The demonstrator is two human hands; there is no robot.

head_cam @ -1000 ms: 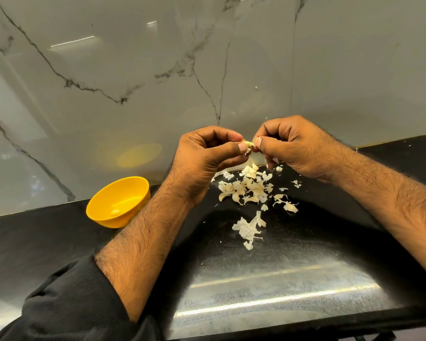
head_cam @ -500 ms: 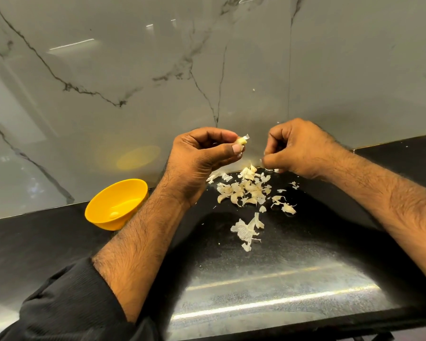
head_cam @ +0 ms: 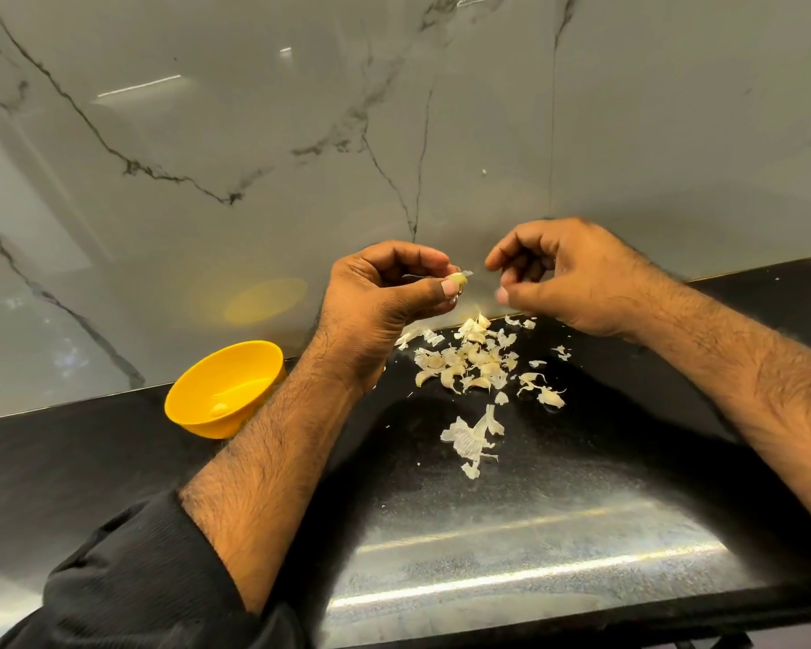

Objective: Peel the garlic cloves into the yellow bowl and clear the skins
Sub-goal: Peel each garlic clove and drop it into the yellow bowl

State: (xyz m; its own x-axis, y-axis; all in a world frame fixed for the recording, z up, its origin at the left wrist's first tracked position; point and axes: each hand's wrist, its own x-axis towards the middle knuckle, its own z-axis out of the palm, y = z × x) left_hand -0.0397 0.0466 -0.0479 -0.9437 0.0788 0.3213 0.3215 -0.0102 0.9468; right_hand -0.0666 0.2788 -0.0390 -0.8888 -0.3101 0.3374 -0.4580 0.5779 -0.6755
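The left hand point(head_cam: 385, 297) pinches a garlic clove point(head_cam: 457, 278) between thumb and fingertips, its tip pointing to three o'clock. The right hand point(head_cam: 563, 278), fingers loosely curled and holding nothing visible, hangs just beside it. The yellow bowl point(head_cam: 254, 363) lies at eight o'clock of the clove, nearer the left hand.

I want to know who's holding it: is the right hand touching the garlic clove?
Apart. The head view shows wall between the right hand and the garlic clove, which the left hand pinches.

Black counter point(head_cam: 558, 522) (marble wall point(head_cam: 254, 133) behind)
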